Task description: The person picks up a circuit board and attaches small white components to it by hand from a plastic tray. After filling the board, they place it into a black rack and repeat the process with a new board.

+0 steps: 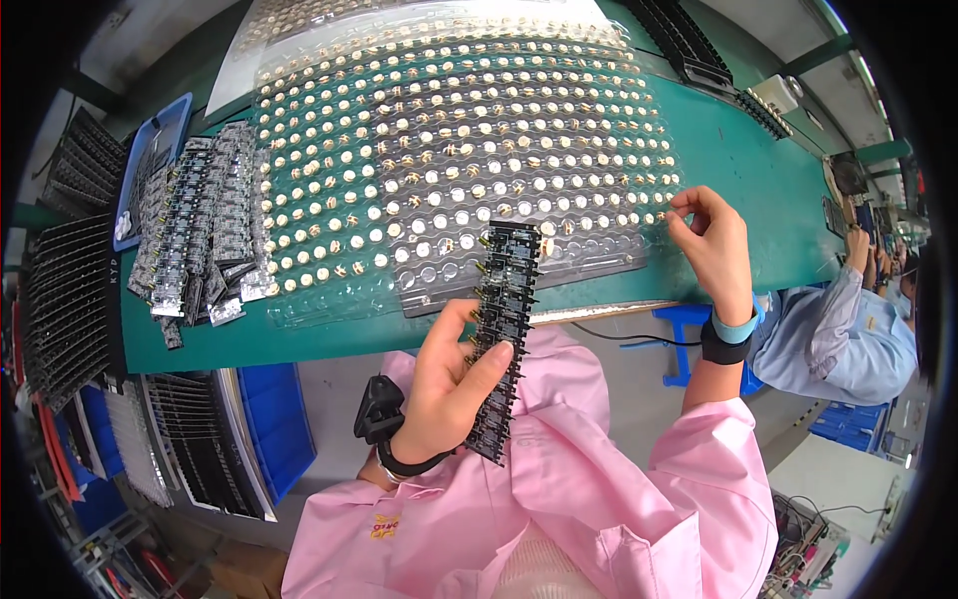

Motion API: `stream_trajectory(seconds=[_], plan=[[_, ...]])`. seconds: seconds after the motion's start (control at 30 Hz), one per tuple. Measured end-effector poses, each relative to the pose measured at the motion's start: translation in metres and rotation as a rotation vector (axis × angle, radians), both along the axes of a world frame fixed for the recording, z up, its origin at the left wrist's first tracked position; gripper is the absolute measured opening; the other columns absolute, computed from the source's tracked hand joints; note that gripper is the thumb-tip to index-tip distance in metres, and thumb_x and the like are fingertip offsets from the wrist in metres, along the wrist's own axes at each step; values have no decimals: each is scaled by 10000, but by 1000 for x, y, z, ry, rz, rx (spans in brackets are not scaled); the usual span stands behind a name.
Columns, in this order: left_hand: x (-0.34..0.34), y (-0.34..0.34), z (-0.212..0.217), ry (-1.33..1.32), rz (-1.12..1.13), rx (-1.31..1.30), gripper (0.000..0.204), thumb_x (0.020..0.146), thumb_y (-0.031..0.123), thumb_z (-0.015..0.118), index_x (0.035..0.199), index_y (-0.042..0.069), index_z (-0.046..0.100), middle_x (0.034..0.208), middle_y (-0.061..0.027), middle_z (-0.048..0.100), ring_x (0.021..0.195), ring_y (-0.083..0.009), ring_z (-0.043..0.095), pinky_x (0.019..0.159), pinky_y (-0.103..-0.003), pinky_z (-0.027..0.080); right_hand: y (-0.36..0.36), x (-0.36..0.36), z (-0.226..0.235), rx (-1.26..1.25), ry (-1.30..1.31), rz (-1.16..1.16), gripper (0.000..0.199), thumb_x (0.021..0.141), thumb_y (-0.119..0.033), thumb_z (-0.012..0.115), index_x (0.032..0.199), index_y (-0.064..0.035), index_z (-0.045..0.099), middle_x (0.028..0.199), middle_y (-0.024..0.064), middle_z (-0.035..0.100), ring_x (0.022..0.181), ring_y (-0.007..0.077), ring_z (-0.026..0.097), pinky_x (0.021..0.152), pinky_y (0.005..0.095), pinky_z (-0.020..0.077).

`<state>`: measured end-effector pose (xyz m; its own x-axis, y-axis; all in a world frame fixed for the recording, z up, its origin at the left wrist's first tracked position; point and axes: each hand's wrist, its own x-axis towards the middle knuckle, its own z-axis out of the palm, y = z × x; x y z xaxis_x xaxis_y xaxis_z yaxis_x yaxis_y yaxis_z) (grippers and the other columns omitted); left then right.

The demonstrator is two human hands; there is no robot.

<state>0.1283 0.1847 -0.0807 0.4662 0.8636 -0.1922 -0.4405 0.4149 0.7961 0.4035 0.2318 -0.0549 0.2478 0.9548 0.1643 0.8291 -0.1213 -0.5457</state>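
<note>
My left hand (439, 384) is wrapped round a long black strip of joined circuit boards (507, 290), held tilted in front of me with its far end over the tray's near edge. Small pins stick out along both its sides. At the right edge of the clear plastic tray (429, 272), my right hand (717, 252) has thumb and forefinger pinched together beside the last small round cream-coloured parts (649, 218). Whatever sits between those fingertips is too small to make out. Rows of these parts fill most of the tray's pockets; several near pockets hold nothing.
A pile of similar board strips (190, 225) lies left of the tray, by a blue bin (150, 170). Black racks (70, 299) stand at the far left. The green table (733, 150) extends right, toward a co-worker in a blue sleeve (833, 334).
</note>
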Motion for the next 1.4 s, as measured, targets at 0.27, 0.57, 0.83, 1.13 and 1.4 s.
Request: stream_trajectory(seconds=[0.27,0.57,0.83,1.13,1.4], plan=[[6,1,5,4,-45,38,247,851,45,454,1061,26,326,739,4,508,567,4,414,474,-147,315,-20,-16,7,101,228,45,92,803,-49,508,840,29,540,771,13,550,607,57,429,542,174,350],[18,1,6,-30,-85,42,234,850,53,462,1039,29,326,749,14,500,579,9,413,486,-146,313,-34,-72,10,-26,1033,314,93,792,19,505,885,19,502,893,83,529,709,78,490,598,182,395],[19,0,4,4,-50,82,229,852,55,463,1033,26,326,748,11,499,584,12,419,485,-147,312,-35,-87,2,105,1158,350,184,697,87,594,842,25,499,873,120,536,710,93,515,606,183,426],[18,-1,4,25,-54,115,233,850,54,468,1033,22,328,754,5,503,591,8,432,482,-150,320,-34,-91,-1,220,1012,346,172,671,123,598,819,55,542,843,131,554,717,124,536,621,215,455],[16,-2,3,80,-70,151,239,844,55,480,1028,21,332,727,10,506,591,9,438,478,-148,315,-33,-88,-4,283,904,425,173,656,139,600,809,62,573,830,132,563,748,152,546,656,239,469]])
